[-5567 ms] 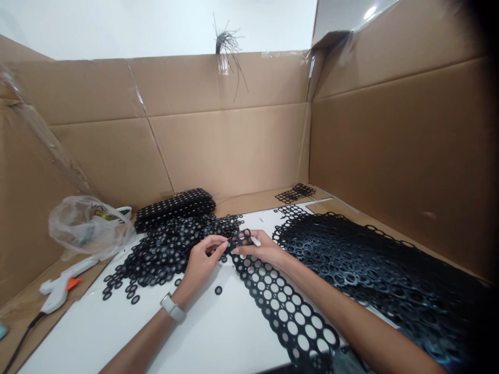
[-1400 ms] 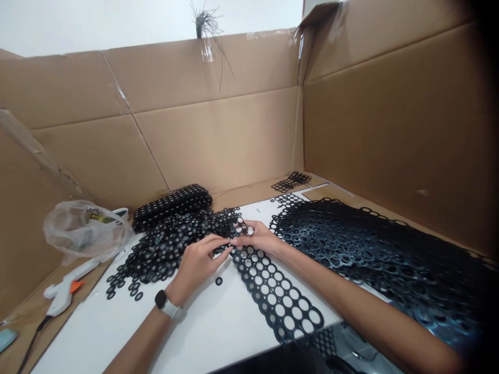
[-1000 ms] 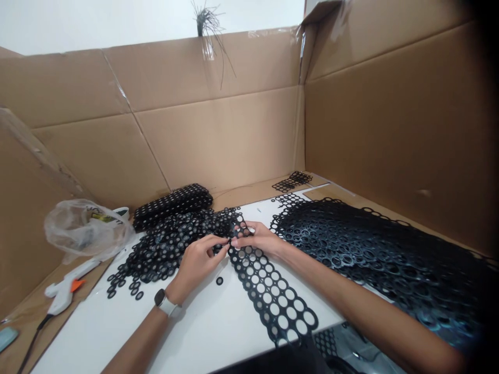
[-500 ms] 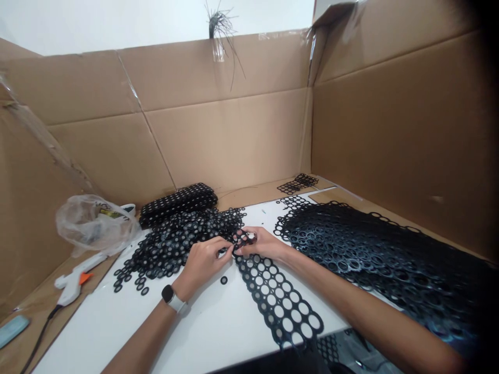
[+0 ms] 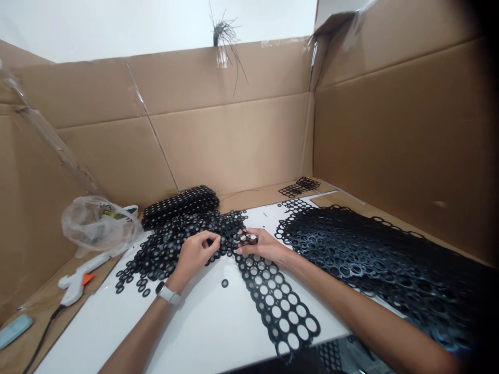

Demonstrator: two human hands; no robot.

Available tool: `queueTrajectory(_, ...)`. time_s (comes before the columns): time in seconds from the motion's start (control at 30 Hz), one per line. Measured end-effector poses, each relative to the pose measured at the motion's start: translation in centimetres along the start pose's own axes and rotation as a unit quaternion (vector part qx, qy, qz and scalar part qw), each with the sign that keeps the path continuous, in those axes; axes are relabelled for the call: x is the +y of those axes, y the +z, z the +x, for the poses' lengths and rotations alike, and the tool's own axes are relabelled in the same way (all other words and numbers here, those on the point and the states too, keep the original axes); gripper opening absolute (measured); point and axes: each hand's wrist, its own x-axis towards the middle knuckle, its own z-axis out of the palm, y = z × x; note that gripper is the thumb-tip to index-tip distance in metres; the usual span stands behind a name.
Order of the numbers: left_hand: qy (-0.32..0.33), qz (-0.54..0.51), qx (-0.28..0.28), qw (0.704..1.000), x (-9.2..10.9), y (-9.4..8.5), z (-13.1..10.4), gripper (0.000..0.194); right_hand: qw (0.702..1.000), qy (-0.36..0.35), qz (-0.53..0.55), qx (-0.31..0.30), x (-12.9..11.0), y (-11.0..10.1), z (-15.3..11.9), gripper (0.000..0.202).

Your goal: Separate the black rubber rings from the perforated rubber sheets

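A strip of black ring mesh runs from the table's front edge up to my right hand, whose thumb and fingers are closed on its far end. That end is folded up between the fingers. My left hand, with a watch at the wrist, is held in a pinch just left of the strip and apart from it. Whatever sits between its fingertips is too small to make out. Behind it spreads a heap of small black rings. One loose ring lies on the white tabletop between my forearms.
A large stack of black ring mesh covers the right side. At the left are a glue gun, a clear plastic bag and a light-blue object. A rolled black mesh lies at the back. Cardboard walls enclose the table.
My left hand has drawn back leftward from the end of the strip, toward the heap of rings. My right hand keeps its hold. The view has shifted slightly.
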Motion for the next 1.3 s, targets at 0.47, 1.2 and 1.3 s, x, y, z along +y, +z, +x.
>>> queueTrajectory(0.47,0.007,0.169,0.165,0.972,-3.8,-5.1,0.8,0.025,0.999,-0.034,0.012,-0.002,0.3,-1.0,0.3,0.060)
queueTrajectory(1.2,0.093,-0.056,-0.034,0.994,1.1,2.4,-1.3,0.029,0.996,-0.011,0.078,-0.034,0.3,-1.2,0.0,0.062)
queueTrajectory(1.3,0.071,-0.066,-0.037,0.995,1.3,2.2,-1.3,0.028,0.997,-0.016,0.058,-0.047,0.4,-1.1,0.1,0.064)
